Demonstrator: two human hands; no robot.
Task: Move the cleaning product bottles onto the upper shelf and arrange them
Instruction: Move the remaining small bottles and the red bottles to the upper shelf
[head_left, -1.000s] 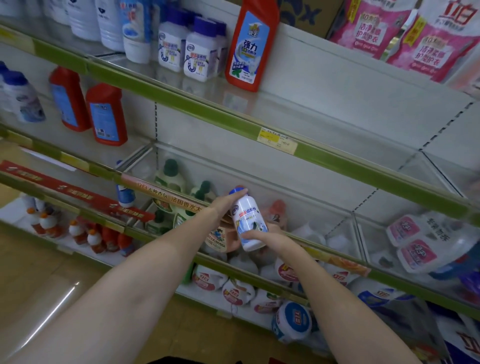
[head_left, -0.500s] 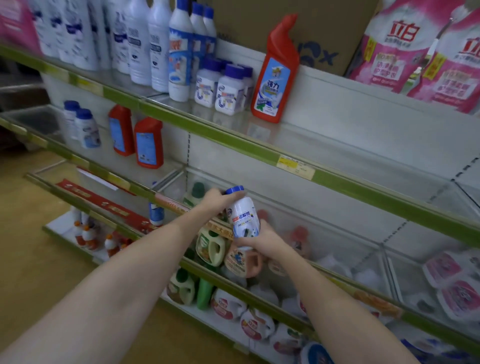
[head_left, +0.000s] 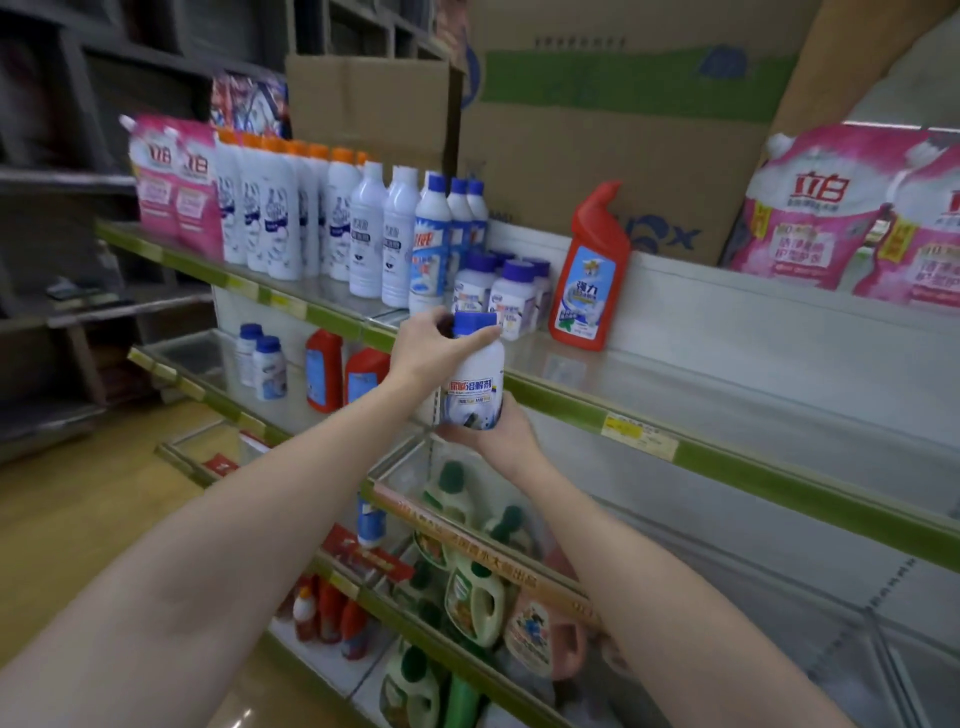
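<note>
Before the upper shelf (head_left: 727, 415), both hands' grip holds the bottle (head_left: 475, 384).

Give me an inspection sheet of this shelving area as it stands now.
Surface: upper shelf, bare stretch right of the red bottle.
Job's things: white bottle with blue cap held upright in front of the shelf edge; matching small blue-capped bottles already on the shelf.
Clutter: red angled-neck bottle, tall white bottles, pink refill pouches, cardboard boxes behind.
Grippers: left hand grips the cap and shoulder; right hand holds the base.
Cables: nothing seen.
Surroundings: lower shelves with red bottles and green jugs; wooden floor.
</note>
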